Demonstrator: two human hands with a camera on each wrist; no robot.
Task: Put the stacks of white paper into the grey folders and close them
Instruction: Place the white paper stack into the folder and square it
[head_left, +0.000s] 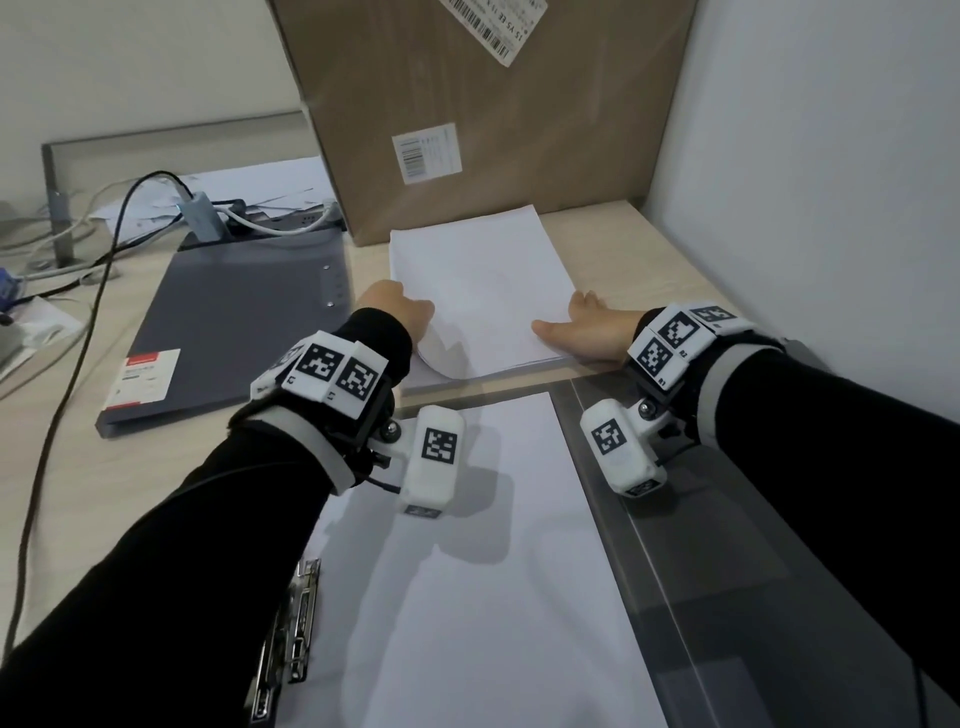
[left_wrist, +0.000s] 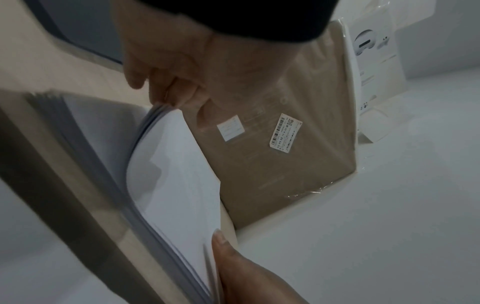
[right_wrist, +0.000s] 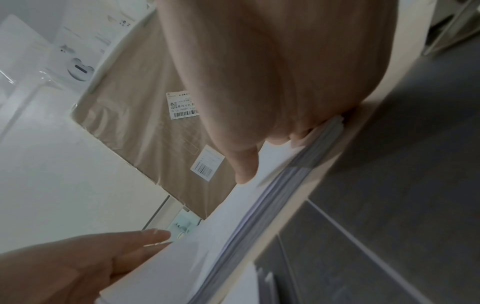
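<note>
A stack of white paper (head_left: 483, 280) lies on the desk in front of a cardboard box. My left hand (head_left: 402, 312) grips the stack's near left corner and bends its sheets upward. In the left wrist view the fingers (left_wrist: 176, 94) pinch the fanned sheets of the stack (left_wrist: 176, 174). My right hand (head_left: 576, 330) holds the near right edge, thumb on top and fingers curled at the side; the right wrist view shows that thumb (right_wrist: 244, 164) on the stack (right_wrist: 221, 236). An open grey folder (head_left: 691, 519) with paper (head_left: 467, 561) inside lies nearest me. A closed grey folder (head_left: 244, 322) lies at left.
The large cardboard box (head_left: 467, 104) stands right behind the stack. A white wall (head_left: 831, 156) bounds the desk on the right. Cables (head_left: 104, 249), a hub and loose papers crowd the back left. The open folder's metal clip (head_left: 291, 639) sits at its left side.
</note>
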